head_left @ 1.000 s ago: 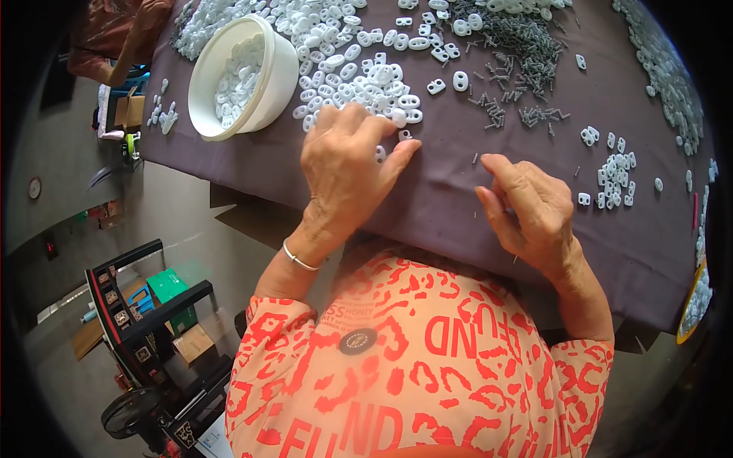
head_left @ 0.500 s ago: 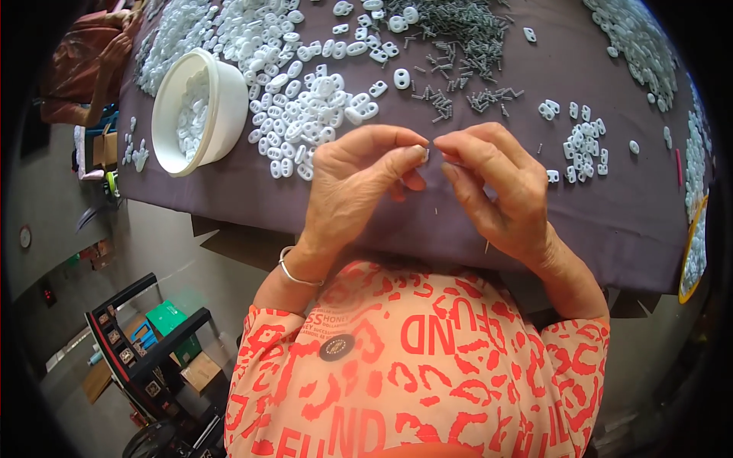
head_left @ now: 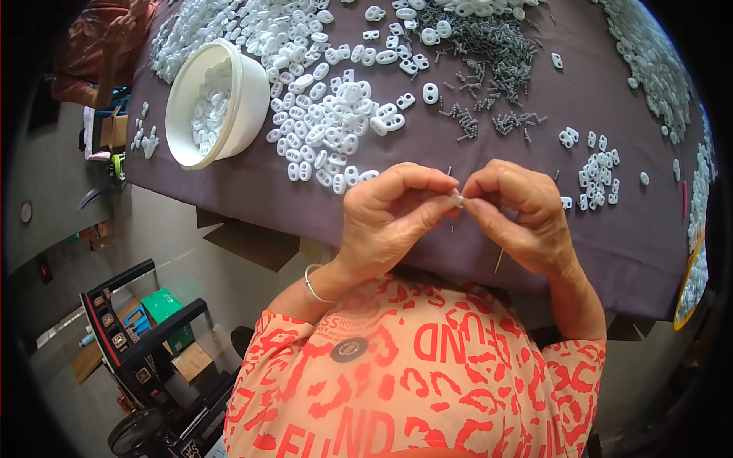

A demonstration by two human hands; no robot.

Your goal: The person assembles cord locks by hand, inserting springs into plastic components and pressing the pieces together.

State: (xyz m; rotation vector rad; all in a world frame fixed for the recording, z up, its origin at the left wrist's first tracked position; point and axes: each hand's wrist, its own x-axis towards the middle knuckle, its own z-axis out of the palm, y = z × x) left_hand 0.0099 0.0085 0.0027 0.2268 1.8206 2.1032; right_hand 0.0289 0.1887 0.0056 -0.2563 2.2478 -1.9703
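My left hand (head_left: 385, 221) and my right hand (head_left: 519, 217) meet fingertip to fingertip above the near edge of the purple-covered table (head_left: 626, 244). Between them they pinch a small white plastic piece (head_left: 457, 199); only a sliver of it shows. A thin metal pin (head_left: 498, 260) sticks down below my right hand. Just beyond my hands lies a heap of white two-holed plastic pieces (head_left: 328, 126). Farther back is a pile of small grey screws (head_left: 489, 53).
A white bowl (head_left: 229, 103) with more white pieces stands at the left of the table. A small group of white pieces (head_left: 599, 168) lies to the right, and more run along the right edge. Another person's arm (head_left: 107, 46) shows at top left. A black cart (head_left: 145, 359) stands on the floor.
My left hand came back from the heap of white pieces and my right hand rose from the table; the two have drawn together and now pinch a small piece between them.
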